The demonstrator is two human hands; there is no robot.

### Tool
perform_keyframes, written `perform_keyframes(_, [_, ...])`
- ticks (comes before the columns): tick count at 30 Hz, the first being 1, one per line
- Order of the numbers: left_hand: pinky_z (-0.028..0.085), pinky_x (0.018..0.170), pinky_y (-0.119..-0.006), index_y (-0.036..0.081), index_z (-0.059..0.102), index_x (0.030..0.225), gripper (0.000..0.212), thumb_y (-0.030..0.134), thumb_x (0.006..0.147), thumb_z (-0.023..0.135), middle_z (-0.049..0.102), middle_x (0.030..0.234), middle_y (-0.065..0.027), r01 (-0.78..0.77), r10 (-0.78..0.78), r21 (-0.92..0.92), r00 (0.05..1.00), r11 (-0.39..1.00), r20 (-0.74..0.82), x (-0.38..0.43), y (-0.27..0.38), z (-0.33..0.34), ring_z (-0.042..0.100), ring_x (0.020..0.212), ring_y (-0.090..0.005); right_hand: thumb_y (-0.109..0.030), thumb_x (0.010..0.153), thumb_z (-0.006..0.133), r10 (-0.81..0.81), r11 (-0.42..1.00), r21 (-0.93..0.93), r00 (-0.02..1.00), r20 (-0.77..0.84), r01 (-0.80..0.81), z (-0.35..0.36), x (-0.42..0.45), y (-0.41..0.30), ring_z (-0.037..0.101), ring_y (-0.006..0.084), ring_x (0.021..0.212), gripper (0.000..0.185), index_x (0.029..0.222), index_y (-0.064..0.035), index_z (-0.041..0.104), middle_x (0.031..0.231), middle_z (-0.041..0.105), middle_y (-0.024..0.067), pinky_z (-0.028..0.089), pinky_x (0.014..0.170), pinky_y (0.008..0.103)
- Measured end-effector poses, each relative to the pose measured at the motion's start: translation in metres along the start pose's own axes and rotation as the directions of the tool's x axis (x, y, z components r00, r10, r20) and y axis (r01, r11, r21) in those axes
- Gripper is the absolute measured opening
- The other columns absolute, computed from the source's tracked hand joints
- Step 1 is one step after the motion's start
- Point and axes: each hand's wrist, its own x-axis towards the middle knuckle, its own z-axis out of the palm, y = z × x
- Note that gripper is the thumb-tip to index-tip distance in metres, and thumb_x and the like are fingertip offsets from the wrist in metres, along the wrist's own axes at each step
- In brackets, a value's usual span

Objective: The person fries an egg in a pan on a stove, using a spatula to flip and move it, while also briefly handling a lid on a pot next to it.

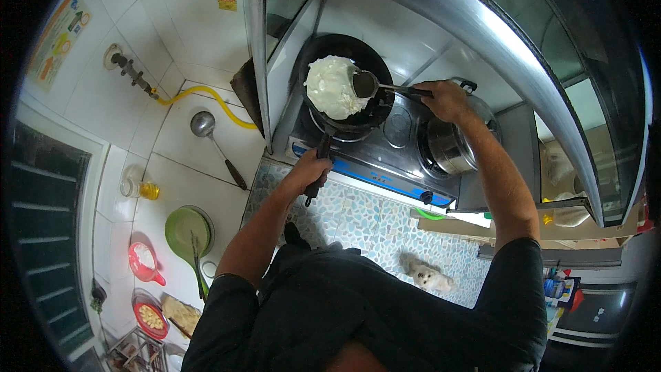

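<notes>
My left hand grips the dark handle of a black wok on the left burner of a gas stove. A large white mass of food, perhaps egg or batter, fills much of the wok's bottom. In my right hand is the black handle of a metal ladle. Its bowl rests at the right side of the white food, touching or just above it; I cannot tell which. Under my right forearm a steel pot with a glass lid stands on the right burner.
On the left counter lie another ladle, an oil jar, a green strainer with chopsticks, a pink cup of white powder and a red bowl. A range hood hangs overhead. A small white dog is on the floor behind me.
</notes>
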Motion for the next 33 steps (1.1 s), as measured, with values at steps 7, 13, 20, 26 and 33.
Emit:
perform_keyframes(7, [0.039,0.042,-0.029,0.006,0.047,0.077,0.012,0.01,0.075,0.058,0.048,0.057,-0.0032,0.012,-0.012,-0.001,1.0,1.0,-0.013,-0.004,0.005,0.0,0.048,0.046,-0.0134,-0.016,0.082,0.062,-0.125,0.99,0.064,0.992,-0.008,0.125,-0.008,-0.012,0.005,0.061,0.0266,0.102,0.033,0.115,-0.0176,0.063,0.11,0.065,0.0083,0.047,0.089,0.0392])
perform_keyframes(13, [0.039,0.042,-0.029,0.006,0.047,0.075,0.013,0.011,0.074,0.059,0.048,0.057,-0.0033,-0.017,0.017,-0.033,1.0,0.999,-0.002,-0.002,0.003,0.002,0.048,0.046,-0.0135,-0.01,0.079,0.063,-0.195,0.97,0.122,0.973,-0.12,0.21,-0.03,-0.042,0.036,0.065,0.0237,0.092,0.036,0.115,-0.0156,0.062,0.105,0.066,0.0096,0.05,0.081,0.0342])
perform_keyframes(20, [0.039,0.042,-0.029,0.006,0.049,0.069,0.012,0.012,0.073,0.059,0.049,0.055,-0.0037,-0.032,0.032,-0.037,0.999,0.999,-0.005,0.012,-0.008,-0.003,0.048,0.045,-0.0137,-0.014,0.082,0.062,-0.04,0.992,0.117,0.998,-0.057,0.046,-0.003,-0.04,0.026,0.065,0.0246,0.088,0.035,0.116,-0.0155,0.061,0.102,0.067,0.011,0.05,0.079,0.0359])
perform_keyframes(26, [0.04,0.042,-0.028,0.005,0.05,0.068,0.011,0.011,0.072,0.059,0.049,0.054,-0.0039,-0.015,0.015,-0.008,1.0,1.0,-0.002,0.003,0.003,-0.001,0.048,0.044,-0.0142,-0.019,0.083,0.061,-0.152,0.98,0.119,0.986,-0.063,0.159,0.018,-0.032,-0.002,0.065,0.0272,0.085,0.032,0.115,-0.0164,0.062,0.094,0.067,0.0132,0.049,0.077,0.0376])
perform_keyframes(33, [0.04,0.042,-0.029,0.005,0.049,0.069,0.012,0.01,0.073,0.058,0.049,0.054,-0.0039,-0.019,0.019,-0.029,1.0,0.999,-0.016,0.005,-0.003,-0.002,0.049,0.044,-0.0149,-0.021,0.082,0.062,-0.081,0.997,-0.015,0.993,-0.082,0.08,-0.001,-0.049,0.012,0.064,0.0284,0.085,0.031,0.112,-0.0133,0.064,0.092,0.067,0.0149,0.049,0.078,0.0381])
